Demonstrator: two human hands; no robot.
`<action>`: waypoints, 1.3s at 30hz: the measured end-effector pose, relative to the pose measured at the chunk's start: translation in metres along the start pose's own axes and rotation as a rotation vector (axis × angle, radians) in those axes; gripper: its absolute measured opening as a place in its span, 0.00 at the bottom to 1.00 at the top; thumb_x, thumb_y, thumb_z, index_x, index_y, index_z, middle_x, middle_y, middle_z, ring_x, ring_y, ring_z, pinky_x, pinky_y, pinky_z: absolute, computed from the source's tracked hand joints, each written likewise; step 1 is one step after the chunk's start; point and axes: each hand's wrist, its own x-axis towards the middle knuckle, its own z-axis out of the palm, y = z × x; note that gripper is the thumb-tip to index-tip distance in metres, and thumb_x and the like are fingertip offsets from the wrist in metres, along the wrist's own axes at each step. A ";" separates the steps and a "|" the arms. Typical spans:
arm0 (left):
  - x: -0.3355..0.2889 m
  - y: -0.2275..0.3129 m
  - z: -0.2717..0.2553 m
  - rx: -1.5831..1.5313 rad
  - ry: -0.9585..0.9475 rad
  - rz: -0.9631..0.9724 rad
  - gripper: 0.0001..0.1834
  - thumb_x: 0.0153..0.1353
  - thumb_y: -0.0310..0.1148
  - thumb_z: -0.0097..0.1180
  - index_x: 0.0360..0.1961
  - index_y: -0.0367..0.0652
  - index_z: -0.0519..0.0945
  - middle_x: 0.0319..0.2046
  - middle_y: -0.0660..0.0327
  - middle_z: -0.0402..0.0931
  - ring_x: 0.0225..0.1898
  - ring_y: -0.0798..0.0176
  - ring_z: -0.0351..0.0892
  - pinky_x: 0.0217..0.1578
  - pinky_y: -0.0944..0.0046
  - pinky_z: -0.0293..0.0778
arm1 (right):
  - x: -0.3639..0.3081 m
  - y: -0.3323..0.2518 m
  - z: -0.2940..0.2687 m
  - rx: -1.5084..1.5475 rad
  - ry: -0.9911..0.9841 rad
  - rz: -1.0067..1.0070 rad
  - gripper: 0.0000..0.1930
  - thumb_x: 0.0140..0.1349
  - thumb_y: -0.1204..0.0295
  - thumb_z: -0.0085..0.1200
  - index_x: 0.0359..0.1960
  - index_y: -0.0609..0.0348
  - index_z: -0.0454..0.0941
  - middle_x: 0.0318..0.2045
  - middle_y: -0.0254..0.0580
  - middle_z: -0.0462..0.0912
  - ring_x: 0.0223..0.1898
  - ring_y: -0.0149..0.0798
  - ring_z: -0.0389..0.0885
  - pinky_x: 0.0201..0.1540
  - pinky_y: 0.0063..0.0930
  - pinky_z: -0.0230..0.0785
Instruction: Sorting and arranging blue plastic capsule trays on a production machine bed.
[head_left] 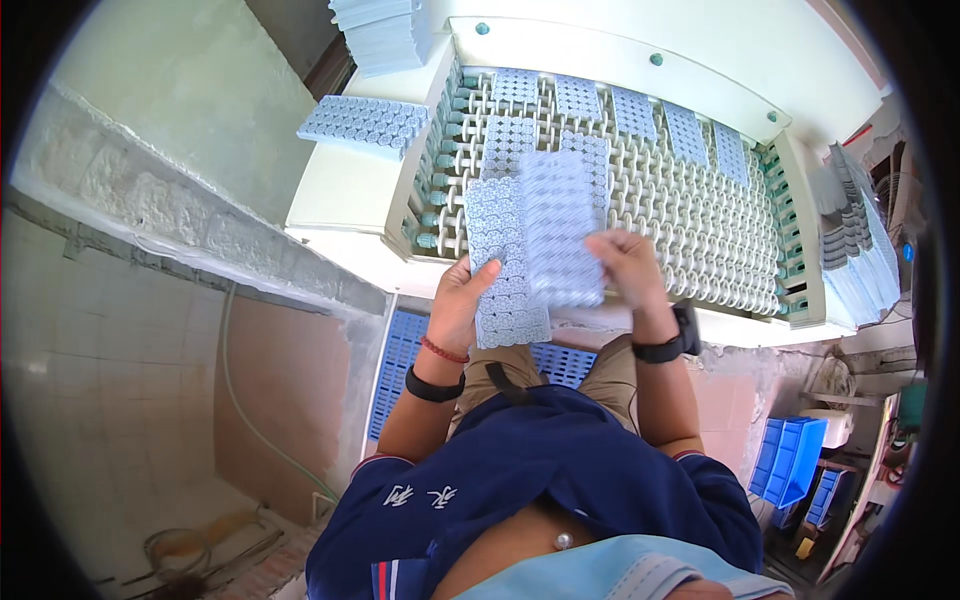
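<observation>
My left hand (460, 302) grips the edge of a thin light-blue panel (508, 310) made of rows of joined round pieces, like a circuit board sheet. The thumb lies on its face. My right hand (628, 265) pinches the right edge of a second such panel (558, 220), which is smeared by motion and overlaps the first in this view. Both panels are in front of a wheeled roller conveyor (690, 230). On its wheels lie several similar panels, among them one behind my hands (508, 140) and one in the far row (633, 113).
A stack of light-blue panels (378, 35) stands on the conveyor's left side, with another stack of panels (362, 122) nearer. Upright panels (858, 240) lean at the right end. Blue bins (788, 460) stand lower right. A concrete ledge (180, 200) runs along the left.
</observation>
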 end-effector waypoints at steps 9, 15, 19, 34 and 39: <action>-0.007 0.002 0.003 -0.120 0.009 -0.036 0.12 0.62 0.26 0.49 0.46 0.34 0.73 0.40 0.55 0.78 0.39 0.64 0.79 0.42 0.64 0.76 | 0.050 0.011 -0.139 -0.650 0.412 -0.073 0.13 0.55 0.65 0.58 0.26 0.65 0.82 0.12 0.37 0.75 0.14 0.26 0.72 0.17 0.22 0.62; -0.008 -0.001 -0.006 -0.087 -0.071 0.000 0.12 0.62 0.26 0.48 0.46 0.32 0.73 0.41 0.54 0.78 0.40 0.63 0.79 0.42 0.64 0.76 | 0.028 -0.011 -0.191 -0.815 0.566 -0.024 0.13 0.53 0.63 0.58 0.29 0.63 0.82 0.18 0.41 0.80 0.19 0.31 0.76 0.26 0.26 0.68; -0.002 -0.008 0.002 -0.080 -0.119 -0.028 0.14 0.61 0.25 0.48 0.48 0.30 0.72 0.42 0.52 0.77 0.41 0.61 0.79 0.44 0.63 0.75 | 0.009 -0.013 -0.162 -0.883 0.573 -0.096 0.13 0.54 0.62 0.59 0.33 0.60 0.83 0.27 0.40 0.84 0.27 0.31 0.79 0.32 0.26 0.70; -0.004 -0.020 0.017 -0.154 -0.101 -0.083 0.16 0.67 0.30 0.41 0.50 0.30 0.69 0.44 0.53 0.75 0.44 0.63 0.77 0.46 0.64 0.74 | -0.029 0.006 0.005 -0.094 -0.207 0.038 0.08 0.56 0.71 0.59 0.28 0.66 0.80 0.17 0.30 0.76 0.17 0.19 0.71 0.18 0.12 0.64; -0.002 -0.027 0.013 -0.127 -0.177 -0.083 0.16 0.65 0.26 0.43 0.51 0.29 0.69 0.46 0.51 0.75 0.46 0.61 0.77 0.48 0.61 0.73 | -0.033 0.003 0.004 -0.258 -0.119 -0.019 0.07 0.56 0.71 0.58 0.27 0.65 0.81 0.17 0.29 0.76 0.17 0.19 0.69 0.18 0.14 0.61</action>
